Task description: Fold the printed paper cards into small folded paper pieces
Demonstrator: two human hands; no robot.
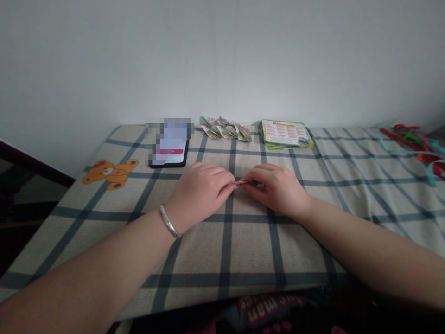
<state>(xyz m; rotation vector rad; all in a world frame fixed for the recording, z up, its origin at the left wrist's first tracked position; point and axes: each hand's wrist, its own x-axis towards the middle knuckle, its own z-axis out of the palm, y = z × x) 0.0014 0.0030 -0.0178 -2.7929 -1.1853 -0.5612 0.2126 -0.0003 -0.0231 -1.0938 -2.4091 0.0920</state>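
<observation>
Black, pink-lettered fabric [264,311] sits nearest as my left hand [204,188] and right hand [277,188] pinch a thin, pale, paper-like strip [238,182], best held evenly.

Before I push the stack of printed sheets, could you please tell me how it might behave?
The stack of printed sheets would probably fan apart, since its edges sit unevenly. Lying flat and low, it seems unlikely to tip or roll.

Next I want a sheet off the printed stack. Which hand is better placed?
Probably the right hand: the printed stack lies beyond it, while the left hand is farther off. Both appear to pinch the small piece.
</observation>
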